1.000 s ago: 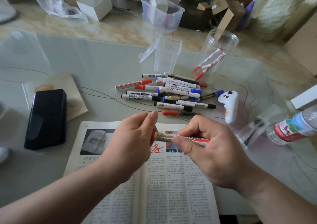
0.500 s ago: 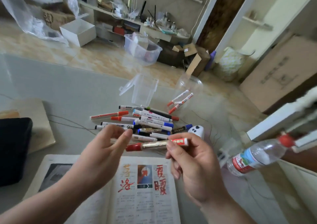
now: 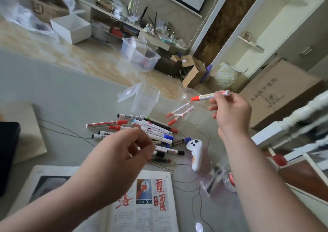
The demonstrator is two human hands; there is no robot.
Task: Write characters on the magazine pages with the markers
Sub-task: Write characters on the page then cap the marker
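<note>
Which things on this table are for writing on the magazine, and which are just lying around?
For the job: red marker held by the right hand, marker pile, open magazine.
Just lying about: white controller, clear plastic box, black case.

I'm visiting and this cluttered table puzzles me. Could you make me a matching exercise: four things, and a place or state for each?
1 red-capped marker
2 white controller
3 magazine
4 clear box

A lies open, red characters written on it
B lid flipped open
C held in the right hand
D lies right of the marker pile

Pairs: 1-C, 2-D, 3-A, 4-B
</note>
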